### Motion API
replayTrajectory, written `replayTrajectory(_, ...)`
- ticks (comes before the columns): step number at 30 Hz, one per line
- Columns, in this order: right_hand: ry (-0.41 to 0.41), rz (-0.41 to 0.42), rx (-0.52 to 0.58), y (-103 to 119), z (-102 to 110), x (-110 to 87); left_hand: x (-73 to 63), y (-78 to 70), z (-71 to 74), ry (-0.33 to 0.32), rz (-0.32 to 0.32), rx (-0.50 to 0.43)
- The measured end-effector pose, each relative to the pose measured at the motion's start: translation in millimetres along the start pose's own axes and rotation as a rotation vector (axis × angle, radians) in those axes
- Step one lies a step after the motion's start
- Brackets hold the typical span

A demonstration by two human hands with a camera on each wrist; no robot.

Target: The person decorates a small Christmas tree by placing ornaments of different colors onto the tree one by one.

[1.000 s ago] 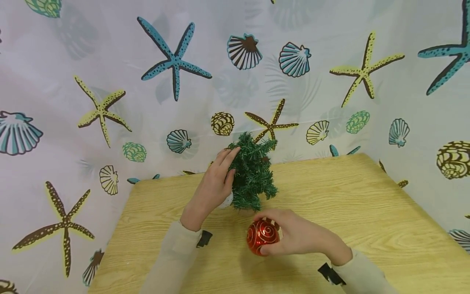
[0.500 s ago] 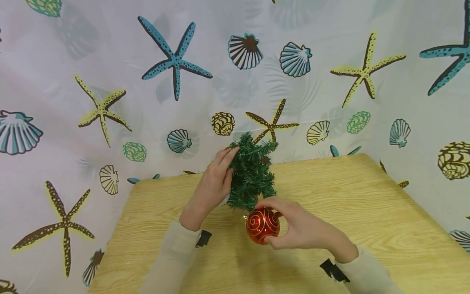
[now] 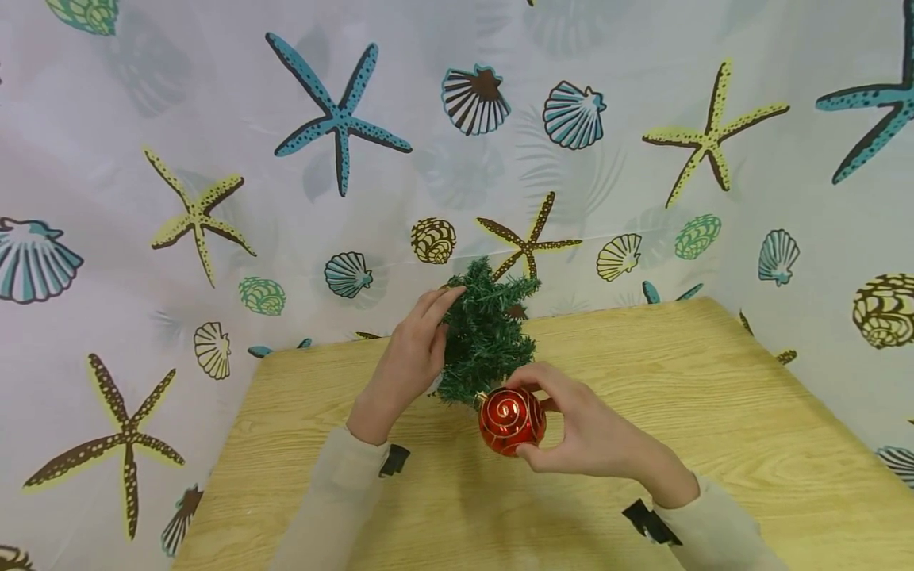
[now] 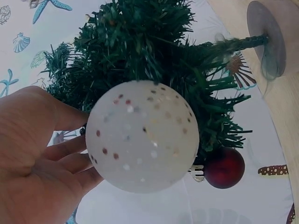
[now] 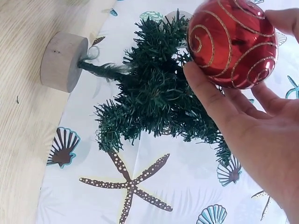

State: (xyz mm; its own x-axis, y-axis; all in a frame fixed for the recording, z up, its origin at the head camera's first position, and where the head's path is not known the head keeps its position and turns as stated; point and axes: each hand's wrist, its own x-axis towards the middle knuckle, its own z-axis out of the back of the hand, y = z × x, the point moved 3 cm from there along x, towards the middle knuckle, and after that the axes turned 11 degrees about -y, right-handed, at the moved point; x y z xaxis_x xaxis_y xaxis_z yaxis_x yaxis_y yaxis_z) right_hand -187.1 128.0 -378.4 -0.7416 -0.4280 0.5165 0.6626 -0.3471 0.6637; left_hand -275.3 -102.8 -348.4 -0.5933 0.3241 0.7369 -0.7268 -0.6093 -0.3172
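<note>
A small green artificial Christmas tree (image 3: pixel 480 341) stands on the table with a round wooden base (image 5: pixel 61 61). My left hand (image 3: pixel 410 357) holds it from the left near the top, fingers among the branches. A white speckled bauble (image 4: pixel 142 136) hangs in front of those fingers in the left wrist view and hides their tips. My right hand (image 3: pixel 585 420) holds a shiny red bauble (image 3: pixel 511 421) with gold glitter swirls between thumb and fingers. The red bauble is in front of the lower branches, its gold cap turned toward the tree.
A smaller dark red bauble (image 4: pixel 224 168) hangs on the tree. The wood-grain table (image 3: pixel 714 412) runs back to a white cloth (image 3: pixel 457 174) printed with shells and starfish, which also covers both sides.
My right hand has raised the red bauble up toward the lower branches, and its gold cap has come into view. The tree has shifted slightly left; my left hand stays nearly still.
</note>
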Motion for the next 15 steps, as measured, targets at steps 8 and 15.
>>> replayTrajectory(8,-0.097,-0.013,0.029,1.4,5.8,1.0,0.8,2.3,-1.9,-0.007,-0.003,0.018)
replayTrajectory(15,-0.158,0.027,0.03,2.1,9.0,2.3,-2.2,-0.5,-0.5,-0.003,0.022,-0.004)
